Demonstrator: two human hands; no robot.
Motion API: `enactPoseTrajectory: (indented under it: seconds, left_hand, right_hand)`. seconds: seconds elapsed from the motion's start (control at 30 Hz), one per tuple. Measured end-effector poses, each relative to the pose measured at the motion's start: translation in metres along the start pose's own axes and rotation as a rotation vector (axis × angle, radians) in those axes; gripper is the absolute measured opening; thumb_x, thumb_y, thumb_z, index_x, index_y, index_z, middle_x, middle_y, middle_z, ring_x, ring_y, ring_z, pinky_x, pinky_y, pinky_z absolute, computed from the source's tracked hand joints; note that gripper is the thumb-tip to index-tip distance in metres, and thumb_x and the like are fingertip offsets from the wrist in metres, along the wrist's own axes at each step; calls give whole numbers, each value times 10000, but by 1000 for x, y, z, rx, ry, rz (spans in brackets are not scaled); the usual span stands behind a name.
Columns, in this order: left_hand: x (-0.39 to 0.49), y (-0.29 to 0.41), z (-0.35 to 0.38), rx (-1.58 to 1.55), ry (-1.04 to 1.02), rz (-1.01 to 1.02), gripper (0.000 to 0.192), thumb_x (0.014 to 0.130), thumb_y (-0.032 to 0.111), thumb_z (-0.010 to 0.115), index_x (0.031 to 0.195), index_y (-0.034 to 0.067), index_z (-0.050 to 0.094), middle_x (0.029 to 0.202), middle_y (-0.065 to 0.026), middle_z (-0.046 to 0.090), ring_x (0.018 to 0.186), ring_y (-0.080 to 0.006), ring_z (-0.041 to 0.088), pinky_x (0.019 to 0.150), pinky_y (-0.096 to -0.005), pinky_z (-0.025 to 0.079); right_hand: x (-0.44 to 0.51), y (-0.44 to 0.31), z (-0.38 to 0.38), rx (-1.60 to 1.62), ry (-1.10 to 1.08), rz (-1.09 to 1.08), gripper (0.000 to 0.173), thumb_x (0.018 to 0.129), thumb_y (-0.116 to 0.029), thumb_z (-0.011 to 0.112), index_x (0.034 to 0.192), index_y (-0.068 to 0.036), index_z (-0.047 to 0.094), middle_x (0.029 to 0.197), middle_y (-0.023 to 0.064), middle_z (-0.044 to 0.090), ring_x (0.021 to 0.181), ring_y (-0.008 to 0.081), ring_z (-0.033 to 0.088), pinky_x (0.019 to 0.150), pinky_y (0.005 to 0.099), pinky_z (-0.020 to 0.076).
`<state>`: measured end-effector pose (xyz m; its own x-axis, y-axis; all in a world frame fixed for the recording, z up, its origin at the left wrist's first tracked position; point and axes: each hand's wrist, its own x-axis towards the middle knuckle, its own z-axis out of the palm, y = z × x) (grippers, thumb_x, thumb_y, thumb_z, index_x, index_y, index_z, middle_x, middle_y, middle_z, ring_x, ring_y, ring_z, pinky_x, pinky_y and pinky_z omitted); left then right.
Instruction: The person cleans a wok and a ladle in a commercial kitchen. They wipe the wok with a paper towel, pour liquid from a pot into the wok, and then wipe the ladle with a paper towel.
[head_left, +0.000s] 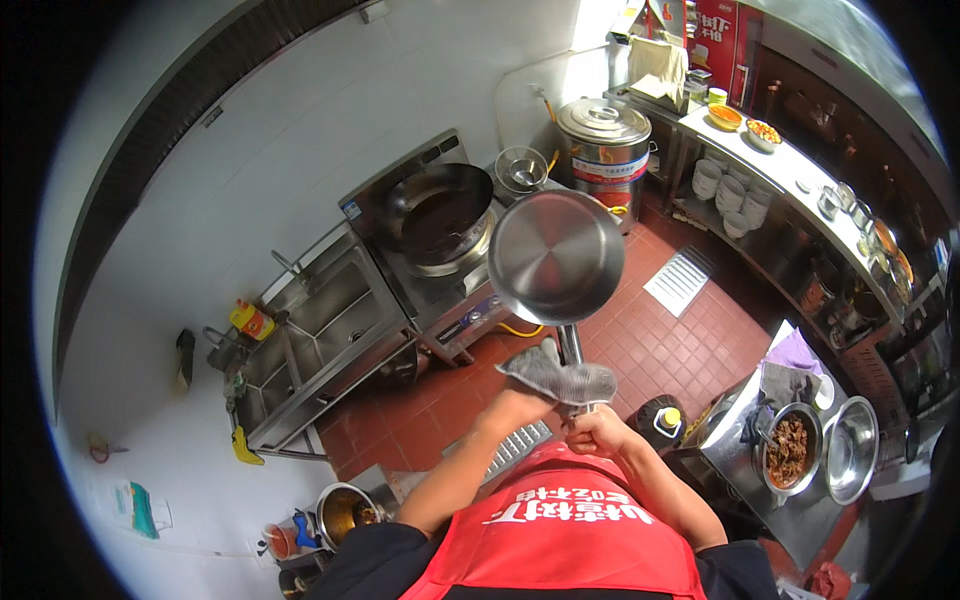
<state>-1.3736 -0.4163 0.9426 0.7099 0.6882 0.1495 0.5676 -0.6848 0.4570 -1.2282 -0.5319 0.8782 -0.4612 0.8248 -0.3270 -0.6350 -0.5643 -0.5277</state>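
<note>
A stainless steel frying pan (556, 256) is held up before me, its inside showing, its handle pointing back toward my red apron (562, 517). Around the handle my right hand (598, 430) is closed near the end. My left hand (544, 394) is mostly hidden under a grey cloth (564, 379), which lies across the handle between the pan and my right hand. Beyond the pan, to the left, a large dark wok (437, 212) rests on the burner of a steel stove (397, 281).
Left of the stove stands a steel sink (330, 315). A tall lidded steel pot (604, 142) is behind the pan. A long counter (795, 172) with bowls curves along the right. Near my right side, a steel table (787, 517) holds a bowl of cooked food (789, 454) and an empty basin (851, 450).
</note>
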Motion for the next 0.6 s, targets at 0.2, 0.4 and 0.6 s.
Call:
enactPoseTrajectory:
  seconds: [0.2,0.4,0.6]
  left_hand:
    - [23,50,-122,393,305,375,301,769,262,748,1008,83,703,988,-151,667,843,-388,645,730,-462,533]
    - [98,35,-128,314,-93,-231,570,716,334,804,1154,0,660,1182,-251,659,1102,-402,635,948,-431,515]
    - [-10,-6,-54,-258,203,-184,369,820,155,789,1103,-20,629,1103,-182,678,912,-235,687,739,-352,572]
  right_hand:
    - [-7,9,-25,0,75,-36,227,772,62,563,793,-97,403,568,-33,303,422,78,254,390,251,206]
    - [-8,8,-8,8,63,-9,229,752,57,545,837,-88,390,568,-26,301,420,81,267,391,241,216]
    - [-2,18,-21,143,40,21,251,800,41,589,886,-101,400,584,-34,339,433,81,321,402,245,272]
